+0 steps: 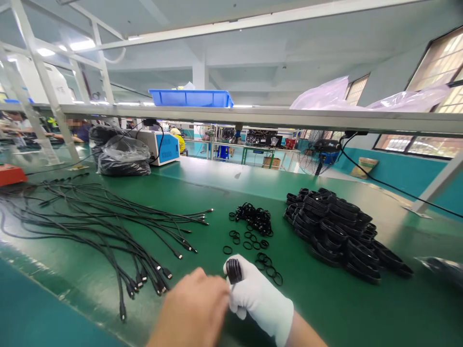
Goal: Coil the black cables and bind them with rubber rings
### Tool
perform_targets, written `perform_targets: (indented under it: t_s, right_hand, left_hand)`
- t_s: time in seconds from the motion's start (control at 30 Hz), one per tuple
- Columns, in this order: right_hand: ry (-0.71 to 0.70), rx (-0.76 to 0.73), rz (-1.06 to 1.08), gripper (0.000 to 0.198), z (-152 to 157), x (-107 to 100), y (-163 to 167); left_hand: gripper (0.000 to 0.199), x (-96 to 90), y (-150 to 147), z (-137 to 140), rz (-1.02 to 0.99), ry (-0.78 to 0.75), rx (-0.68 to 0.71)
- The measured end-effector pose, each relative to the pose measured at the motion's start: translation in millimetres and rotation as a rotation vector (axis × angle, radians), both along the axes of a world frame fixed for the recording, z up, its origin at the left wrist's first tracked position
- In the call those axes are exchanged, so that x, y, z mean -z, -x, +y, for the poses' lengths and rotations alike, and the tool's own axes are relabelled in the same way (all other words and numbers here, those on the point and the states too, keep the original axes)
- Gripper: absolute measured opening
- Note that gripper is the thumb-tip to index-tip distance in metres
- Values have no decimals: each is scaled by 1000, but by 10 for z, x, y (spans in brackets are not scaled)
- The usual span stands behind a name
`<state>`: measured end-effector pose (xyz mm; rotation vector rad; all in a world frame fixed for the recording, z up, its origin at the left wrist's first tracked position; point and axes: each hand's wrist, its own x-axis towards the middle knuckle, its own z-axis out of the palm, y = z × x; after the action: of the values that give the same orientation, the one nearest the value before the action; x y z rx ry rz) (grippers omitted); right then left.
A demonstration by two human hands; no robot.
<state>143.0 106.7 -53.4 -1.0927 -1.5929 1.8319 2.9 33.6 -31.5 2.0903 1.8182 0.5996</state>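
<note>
Between the gloved fingers [241,273] of the right hand [258,299] sits a small black coil [234,270], apparently a wound cable or a stack of rings; which of the two cannot be told. The fingers are closed round its lower half, so only the top shows above the glove. The bare left hand [193,311] lies just beside it, fingers curled toward the coil; whether they touch it or pinch anything cannot be seen.

The coil looks light and springy, likely to loosen if squeezed unevenly, so a hold across its middle, pinching all turns together, seems safest. The glove's cloth should give fair grip on smooth rubber or plastic.

Just beyond the fingertips, loose black rings [253,231] are scattered on the green table [318,308], thin, soft and easy to flick away. Farther right of the gloved hand is a pile of finished coils [340,236]. Left of the bare hand, black cables [108,226] fan out, their plugs [159,284] nearest that hand.
</note>
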Motion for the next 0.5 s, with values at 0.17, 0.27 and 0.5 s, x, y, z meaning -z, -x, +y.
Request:
perform_targets:
  t_s: [0.17, 0.27, 0.5]
  right_hand:
    - [-208, -170, 64, 46, -7, -92, -165]
    - [19, -292, 327, 54, -26, -40, -185]
    - [143, -377, 802, 47, 5, 82, -117]
  left_hand:
    - [30, 92, -99, -79, 73, 36, 66]
    - [26, 49, -10, 92, -163, 233, 30]
    - [12, -164, 76, 248, -818, 247, 70]
